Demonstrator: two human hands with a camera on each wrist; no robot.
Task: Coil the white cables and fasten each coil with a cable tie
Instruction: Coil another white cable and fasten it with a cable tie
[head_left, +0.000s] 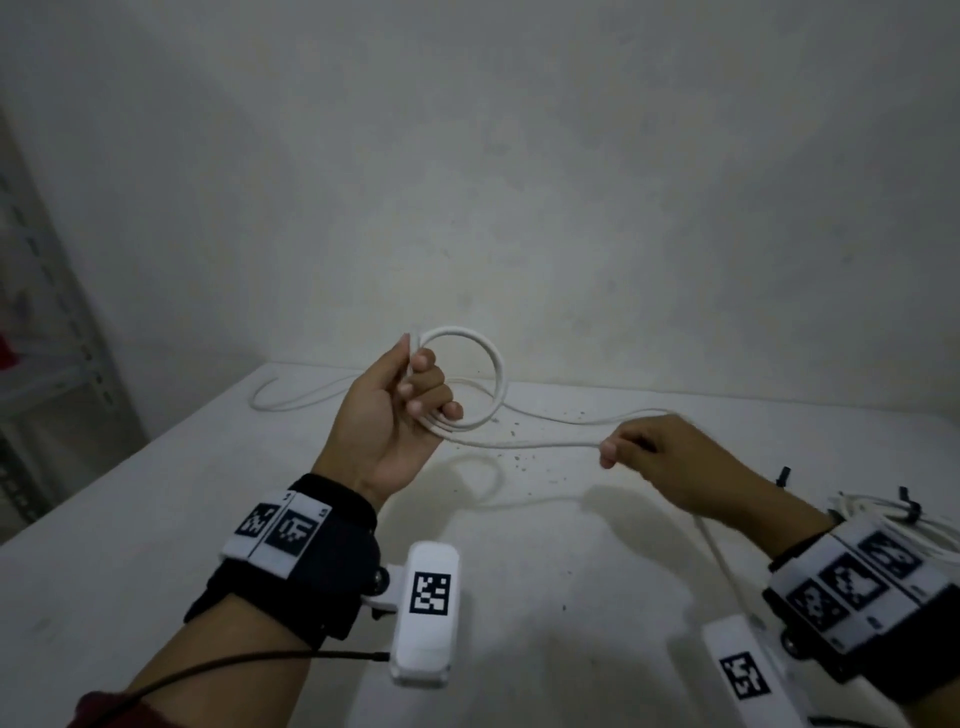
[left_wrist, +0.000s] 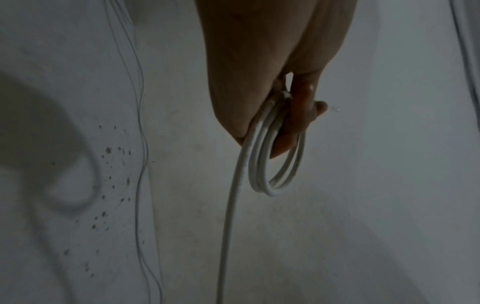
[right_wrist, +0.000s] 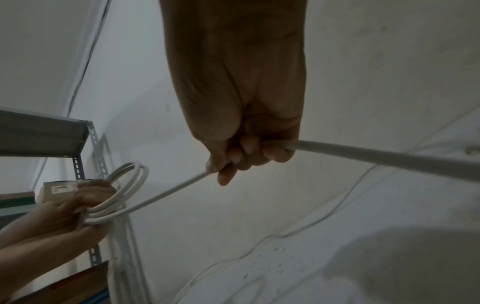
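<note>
We see the white cable (head_left: 496, 374) wound into a small coil of a few loops, held up above the surface (head_left: 156, 519) at the centre of the head view. Our left hand (head_left: 400, 410) grips the coil at its left and lower edge, thumb and curled fingers closed round the bunched loops. From the bottom of the coil one strand runs right to our right hand (head_left: 654, 457), which is closed round it in a fist just above the surface; the cable passes on out of the fist toward the lower right. A slack length of cable (head_left: 291, 397) lies on the surface behind the coil, along the far edge. At the right edge of the frame lies a finished bundle (head_left: 904, 525) with black cable ties (head_left: 909, 506) on it. A metal shelf rack (head_left: 57, 364) stands at the left edge.
</note>
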